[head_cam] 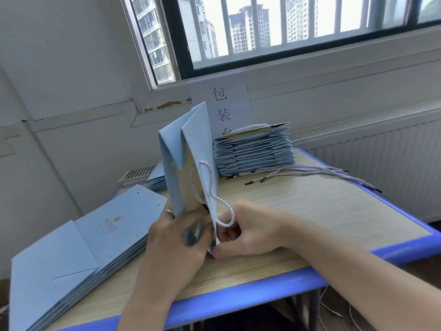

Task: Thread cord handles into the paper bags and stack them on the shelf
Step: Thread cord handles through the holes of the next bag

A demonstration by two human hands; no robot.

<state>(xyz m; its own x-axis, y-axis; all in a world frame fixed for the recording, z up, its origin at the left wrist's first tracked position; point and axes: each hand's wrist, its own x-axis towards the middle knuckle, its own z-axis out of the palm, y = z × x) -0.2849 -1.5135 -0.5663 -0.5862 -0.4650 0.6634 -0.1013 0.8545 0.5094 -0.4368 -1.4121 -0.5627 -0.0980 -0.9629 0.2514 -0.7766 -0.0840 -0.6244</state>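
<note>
A light blue paper bag [185, 149] stands folded on its top edge in the middle of the table, bottom flap up. My left hand [177, 237] grips its lower edge from the left. My right hand [241, 232] pinches the same edge from the right, fingers at the punched hole. A white twisted cord [210, 187] loops over the bag's face, its black tip by my left thumb. Loose cords [310, 173] lie on the table at the right. A stack of corded bags [255, 149] sits behind.
A pile of flat blue bags [78, 254] lies at the left on the wooden table with its blue rim [238, 299]. A smaller heap of bags [157, 177] rests behind the held bag. A paper sign [220, 106] hangs under the window; a radiator [370, 149] runs along the right wall.
</note>
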